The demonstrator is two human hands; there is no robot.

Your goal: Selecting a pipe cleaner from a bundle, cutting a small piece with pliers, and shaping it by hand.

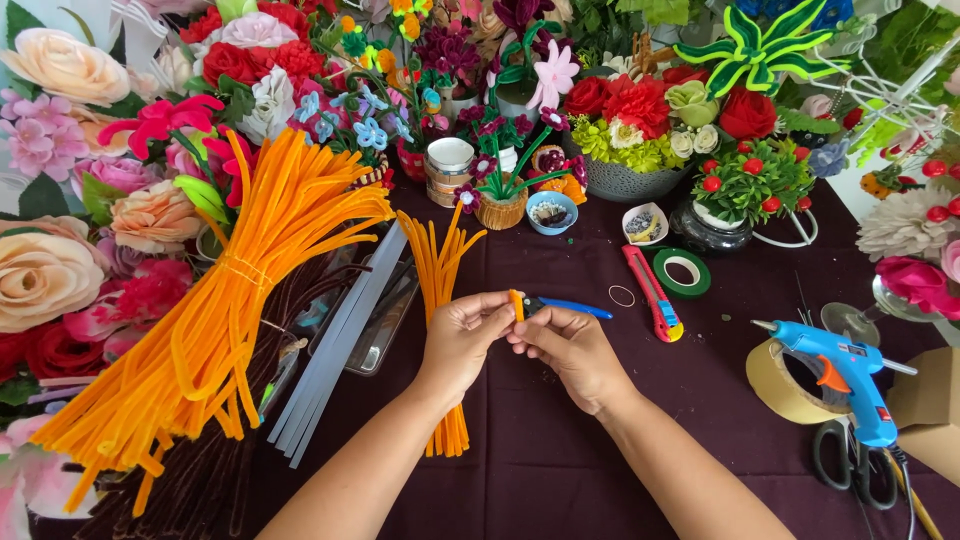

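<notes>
Left hand was pinched narrow on a short orange pipe cleaner piece, held upright between thumb and fingertips. Right hand was closed round blue-handled pliers, the jaws meeting the orange piece at its side; handles stuck out to the right. Both hands sat together above the dark purple table, mid-frame.

Directly under the left wrist: a loose fan of orange pipe cleaners lying flat on the table. Further left, a big tied bundle of orange pipe cleaners, over a clear tray and pale strips.

Right of the hands: red-yellow utility knife, green tape roll, small wire ring. Far right: blue glue gun standing beside a tan tape roll, black scissors near it.

Artificial flowers banked along the back and left edges.
</notes>
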